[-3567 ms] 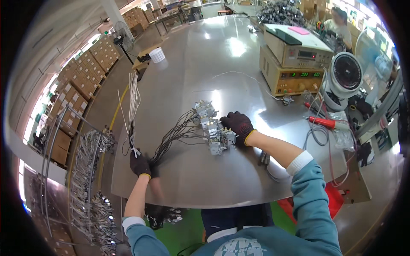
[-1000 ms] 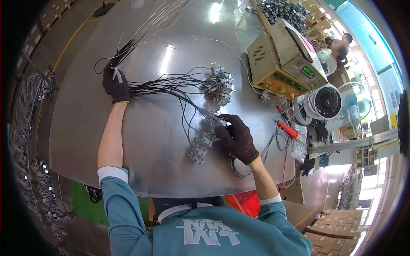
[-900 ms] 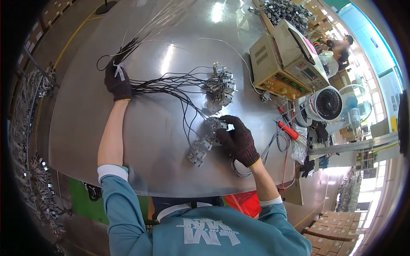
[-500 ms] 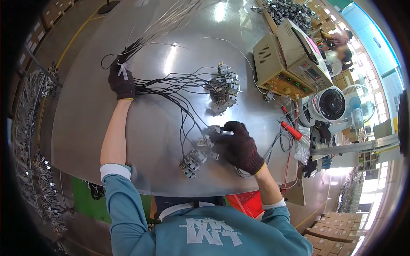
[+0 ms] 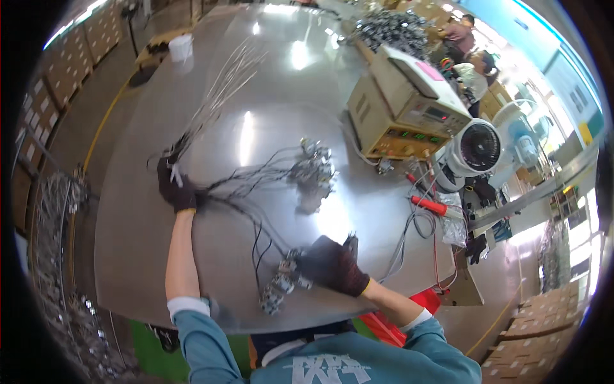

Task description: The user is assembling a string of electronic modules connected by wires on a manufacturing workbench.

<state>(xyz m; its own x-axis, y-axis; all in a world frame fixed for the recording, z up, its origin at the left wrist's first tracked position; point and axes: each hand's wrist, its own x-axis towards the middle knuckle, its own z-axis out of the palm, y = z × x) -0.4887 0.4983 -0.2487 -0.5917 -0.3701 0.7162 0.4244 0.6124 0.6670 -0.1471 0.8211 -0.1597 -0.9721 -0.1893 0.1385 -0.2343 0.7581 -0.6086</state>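
My left hand (image 5: 177, 190), in a dark knitted glove with a white strip tied on it, is closed around a bundle of thin black cables (image 5: 224, 192) on the metal table. Pale wire ends (image 5: 220, 86) fan out beyond it. At the other end, the cables run to a pile of small grey boxy parts (image 5: 313, 169) and to a nearer group of similar parts (image 5: 275, 291). Over this nearer group is my right hand (image 5: 332, 265), gloved too and blurred. Its fingers are partly hidden, so their grip does not show. A small dark shape (image 5: 350, 243) stands beside it.
Right of the piles stands a beige instrument stack (image 5: 409, 105) with lit displays. Near it are a small fan (image 5: 476, 150), a red-handled probe (image 5: 428, 205) and loose leads. A heap of grey parts (image 5: 393, 35) lies far back; two people are beyond.
The view has tilted, so the table sits lower in the picture. My right hand has moved left over the nearer parts. My left hand still grips the cable bundle.
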